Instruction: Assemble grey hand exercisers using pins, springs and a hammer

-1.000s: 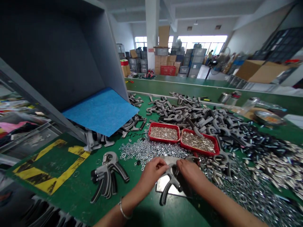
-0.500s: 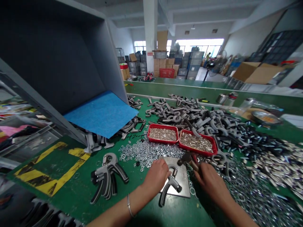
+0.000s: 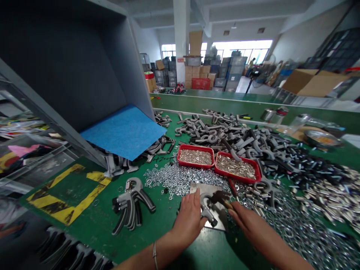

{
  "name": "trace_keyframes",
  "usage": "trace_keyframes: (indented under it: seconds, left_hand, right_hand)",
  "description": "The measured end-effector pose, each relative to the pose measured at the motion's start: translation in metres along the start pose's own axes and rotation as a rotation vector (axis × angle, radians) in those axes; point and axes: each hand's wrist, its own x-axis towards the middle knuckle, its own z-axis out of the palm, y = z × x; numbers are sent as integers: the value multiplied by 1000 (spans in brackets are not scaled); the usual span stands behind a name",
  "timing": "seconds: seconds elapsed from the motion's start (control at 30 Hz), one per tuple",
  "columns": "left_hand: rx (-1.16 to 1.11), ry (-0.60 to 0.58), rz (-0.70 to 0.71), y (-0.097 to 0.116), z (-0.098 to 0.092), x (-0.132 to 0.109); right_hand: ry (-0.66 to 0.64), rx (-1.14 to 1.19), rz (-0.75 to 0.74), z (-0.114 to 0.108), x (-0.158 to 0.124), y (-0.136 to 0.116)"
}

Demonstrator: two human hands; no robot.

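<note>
On a metal plate (image 3: pixel 222 214) lies a grey hand grip exerciser (image 3: pixel 207 214) with a curved top. My left hand (image 3: pixel 189 214) is laid over its handles and holds it down, thumb along the near side; the handles are mostly hidden. My right hand (image 3: pixel 243 218) is closed around the wooden handle of a hammer (image 3: pixel 221 197). The dark hammer head is over the grip's upper right part; I cannot tell if they touch. To the left, several assembled hand grips (image 3: pixel 133 206) lie bunched together.
Small nuts (image 3: pixel 168 180) spread behind the plate, below two red trays (image 3: pixel 196 165) of small metal parts. Loose grip handles (image 3: pixel 219 131) are heaped behind them. Metal rings (image 3: pixel 292 225) and pins (image 3: pixel 326 198) cover the right side. A large grey bin (image 3: pixel 135 67) stands tilted at left.
My left hand has shifted from the top of the hand grip down over its handles. The hammer head has come closer over the grip. A red-handled tool now shows beside the right tray.
</note>
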Motion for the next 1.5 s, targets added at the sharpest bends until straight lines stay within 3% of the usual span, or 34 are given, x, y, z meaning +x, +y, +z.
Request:
trace_keyframes:
  seconds: [0.17,0.27,0.33,0.43,0.5,0.57,0.6,0.7,0.8,1.0,1.2,1.4,1.5]
  left_hand:
    - [-77,51,1,0,9,1]
    - [-114,53,-1,0,5,4]
    - [-160,46,7,-1,-2,7]
    - [-376,-30,-30,-4,-22,17]
    - [-637,-157,-79,-8,-37,25]
    - [-811,-243,-105,-12,-49,32]
    - [-803,-226,-97,-14,-52,35]
    - [-502,-17,-35,-25,-50,36]
    - [-303,67,28,-38,-38,30]
    - [-234,102,79,-47,-31,13]
    - [-47,200,110,-17,-35,1]
    - [285,61,171,0,-18,8]
    - [358,-9,189,2,-14,14]
  right_hand:
    - [-6,-78,-61,8,-2,-15]
    - [-60,83,-50,13,-3,-8]
    - [-71,336,46,14,-9,3]
    - [0,586,339,11,-23,31]
    - [41,526,411,2,-31,56]
    - [105,291,351,-11,-34,80]
    - [161,141,300,-17,-33,89]
    - [340,-217,153,-30,-19,98]
    - [338,-368,65,-25,10,83]
    - [378,-448,188,-2,63,59]
    - [386,-215,173,-12,73,69]
    - [387,134,91,-1,59,45]
    - [350,532,57,6,48,25]
